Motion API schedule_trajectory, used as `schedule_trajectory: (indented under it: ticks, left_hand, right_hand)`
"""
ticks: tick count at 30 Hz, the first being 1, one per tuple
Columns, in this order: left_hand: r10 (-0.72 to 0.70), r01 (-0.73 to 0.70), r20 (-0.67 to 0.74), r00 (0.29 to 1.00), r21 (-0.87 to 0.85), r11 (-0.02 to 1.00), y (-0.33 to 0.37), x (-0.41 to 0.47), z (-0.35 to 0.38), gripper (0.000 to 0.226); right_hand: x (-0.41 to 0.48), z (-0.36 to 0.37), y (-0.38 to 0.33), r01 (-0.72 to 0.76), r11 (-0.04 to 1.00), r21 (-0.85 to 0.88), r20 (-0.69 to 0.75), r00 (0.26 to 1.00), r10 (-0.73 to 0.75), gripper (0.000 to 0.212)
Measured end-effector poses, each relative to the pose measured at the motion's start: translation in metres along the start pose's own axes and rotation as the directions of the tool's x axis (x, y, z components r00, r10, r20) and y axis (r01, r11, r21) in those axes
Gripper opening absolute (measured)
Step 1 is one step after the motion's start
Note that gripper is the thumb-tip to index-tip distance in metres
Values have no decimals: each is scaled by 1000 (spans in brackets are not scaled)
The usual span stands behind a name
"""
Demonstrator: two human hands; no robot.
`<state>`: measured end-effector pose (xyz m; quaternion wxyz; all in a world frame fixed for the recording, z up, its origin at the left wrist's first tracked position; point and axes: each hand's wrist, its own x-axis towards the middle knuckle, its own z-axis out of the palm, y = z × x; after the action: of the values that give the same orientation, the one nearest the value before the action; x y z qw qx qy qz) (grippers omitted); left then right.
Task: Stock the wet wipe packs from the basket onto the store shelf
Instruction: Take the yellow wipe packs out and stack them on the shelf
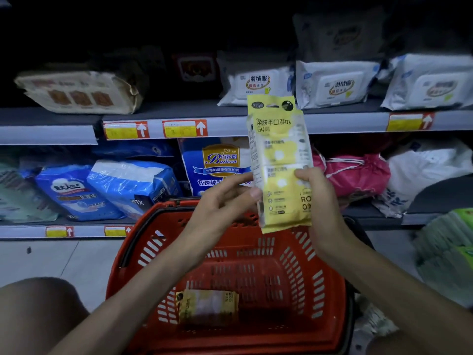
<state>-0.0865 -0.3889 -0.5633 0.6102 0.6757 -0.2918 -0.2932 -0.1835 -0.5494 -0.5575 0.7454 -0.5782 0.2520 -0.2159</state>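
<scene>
Yellow pack held upright over the red basket, in front of the upper shelf edge; top of pack level with the white wipe packs already on that shelf. Pack is a long soft film sleeve, apparently several small wipe packets stacked inside; judged light, pliable, likely to bend at the joints between packets if held by one end, film probably a bit slick. Best hold: across the lower or middle body, thumb one face, fingers the other, not the thin sealed top flap. Right hand grips the lower third from the right edge, fingers curled over the front face, closed on the pack. Left hand at the left edge, thumb tip touching the film, other fingers loosely extended, half open; reads as steadying, not bearing load. A second pack lies flat on the basket floor, near corner, untouched. Judgement: placing step in progress, at least one more pack to stock.
</scene>
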Motion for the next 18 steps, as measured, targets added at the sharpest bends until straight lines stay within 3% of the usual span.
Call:
schedule_trajectory:
  ticks: [7, 15, 18]
  left_hand:
    - [130, -128, -106, 986, 21, 992, 41, 3, 5, 53]
    - [278, -271, -139, 950, 68, 960, 113, 19, 6, 48]
    - [341, -334, -157, 927, 69, 940, 147, 30, 4, 45]
  right_hand:
    - [-9, 3, -35, 277, 955, -109, 69, 960, -271, 20]
    - [-15, 4, -104, 465, 875, -135, 139, 883, -448, 28]
    - [-10, 9, -136, 544, 810, -218, 131, 839, -528, 29]
